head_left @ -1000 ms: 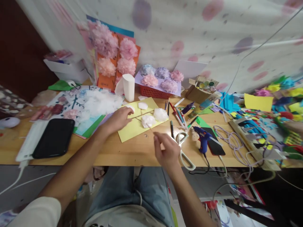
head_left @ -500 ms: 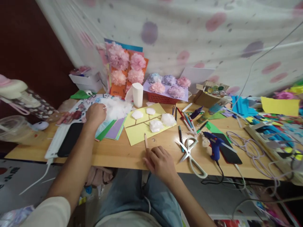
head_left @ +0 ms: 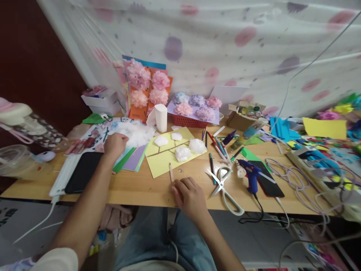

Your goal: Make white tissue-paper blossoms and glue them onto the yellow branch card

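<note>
The left hand point(head_left: 115, 146) had moved off the card point(head_left: 158, 168) on the counter point(head_left: 129, 192) to the cotton point(head_left: 139, 134), apparently pausing card work, fingers bunched, hold indiscernible; the right hand's point(head_left: 189, 196) fingers were closed on the stick point(head_left: 170, 172).

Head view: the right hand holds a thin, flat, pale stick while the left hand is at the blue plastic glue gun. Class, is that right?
No: in the head view, the left hand is at the fluffy white pile, while the blue plastic glue gun lies untouched. The right hand does hold the thin, flat, pale stick.
</note>
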Demonstrator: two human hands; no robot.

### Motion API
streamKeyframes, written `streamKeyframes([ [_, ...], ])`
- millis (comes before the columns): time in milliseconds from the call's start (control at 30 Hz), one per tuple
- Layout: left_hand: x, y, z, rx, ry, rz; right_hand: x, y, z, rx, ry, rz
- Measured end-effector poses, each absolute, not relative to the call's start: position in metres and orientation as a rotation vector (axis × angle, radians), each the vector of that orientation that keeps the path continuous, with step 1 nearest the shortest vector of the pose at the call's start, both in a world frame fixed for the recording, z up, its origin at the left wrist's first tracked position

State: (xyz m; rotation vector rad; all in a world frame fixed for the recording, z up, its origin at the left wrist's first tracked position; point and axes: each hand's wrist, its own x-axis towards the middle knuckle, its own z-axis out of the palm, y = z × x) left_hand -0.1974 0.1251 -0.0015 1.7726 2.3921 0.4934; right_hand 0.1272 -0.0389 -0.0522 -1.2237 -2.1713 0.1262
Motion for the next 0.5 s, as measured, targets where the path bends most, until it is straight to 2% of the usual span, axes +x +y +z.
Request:
streamKeyframes([
  [500,-0.221,0.130,0.008,1.637,2.226,0.724,0.127,-0.036,-0.053,-1.243,-2.144,0.137],
])
